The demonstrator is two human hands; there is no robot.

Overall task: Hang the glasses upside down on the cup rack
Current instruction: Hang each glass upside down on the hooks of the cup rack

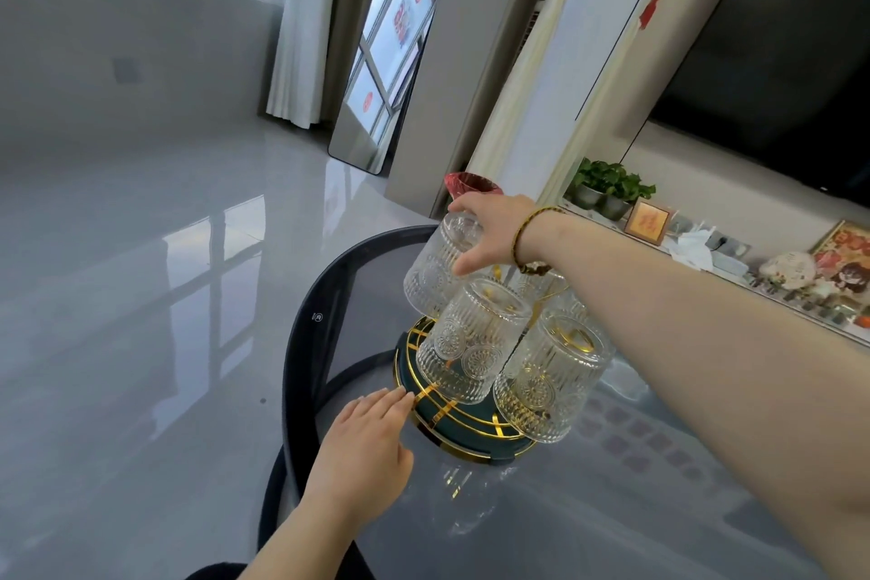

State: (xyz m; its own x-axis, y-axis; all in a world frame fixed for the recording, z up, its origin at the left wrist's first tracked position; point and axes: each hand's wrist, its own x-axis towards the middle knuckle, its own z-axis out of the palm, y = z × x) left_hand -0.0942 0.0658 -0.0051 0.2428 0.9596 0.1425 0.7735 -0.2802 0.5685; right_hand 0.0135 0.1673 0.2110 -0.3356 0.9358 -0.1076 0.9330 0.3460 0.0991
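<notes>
A round cup rack [459,431] with a dark green base and gold wire grid stands on the glass table. Several clear embossed glasses hang on it upside down, among them a front one [475,349] and a right one [551,386]. My right hand [494,226] grips the base of the far left glass [433,273], which is upside down and tilted at the rack's far side. My left hand [365,443] lies flat, fingers together, with its fingertips touching the rack's near left rim. More glasses behind my right wrist are partly hidden.
The table [612,509] is round with a dark curved rim [301,344] at its left edge; beyond it lies a glossy grey floor. A red glass object [471,184] stands behind my right hand. A shelf with plants [607,186] and ornaments runs along the right wall.
</notes>
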